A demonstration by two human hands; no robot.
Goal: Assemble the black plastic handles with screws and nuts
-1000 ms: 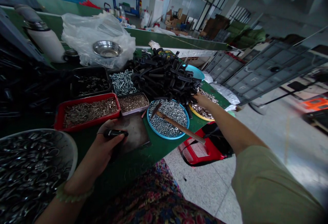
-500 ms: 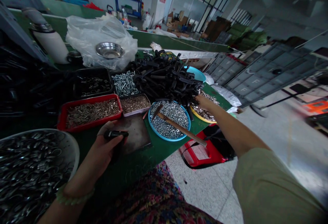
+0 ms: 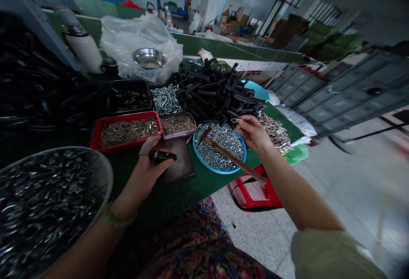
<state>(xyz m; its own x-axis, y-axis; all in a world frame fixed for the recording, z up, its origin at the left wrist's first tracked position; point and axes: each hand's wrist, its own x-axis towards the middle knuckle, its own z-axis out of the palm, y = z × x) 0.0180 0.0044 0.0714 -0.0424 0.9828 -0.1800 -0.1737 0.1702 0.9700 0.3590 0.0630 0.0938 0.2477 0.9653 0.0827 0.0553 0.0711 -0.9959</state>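
Observation:
My left hand (image 3: 147, 169) is closed round a black plastic part (image 3: 162, 156), above a flat metal plate (image 3: 179, 159). In the fingertips of my right hand (image 3: 254, 133) is a small shiny metal piece (image 3: 234, 120), too small to name exactly. This hand is over the right rim of a blue bowl of nuts (image 3: 220, 159). Across that bowl lies a hammer (image 3: 234, 159), its wooden handle reaching past the rim. Just right of my right hand spreads a heap of silvery metal parts (image 3: 275, 132).
Behind the bowl rises a pile of black parts (image 3: 214, 89). A red tray of pins (image 3: 128, 130), a small tray of tiny parts (image 3: 179, 125) and loose screws (image 3: 166, 99) stand left of it. A large tub of black rings (image 3: 47, 202) fills the near left. A red stool (image 3: 255, 191) is below.
My right hand has come back left from the silvery parts to the nut bowl, now with a small metal piece in its fingertips. My left hand still holds the black part. The view has shifted.

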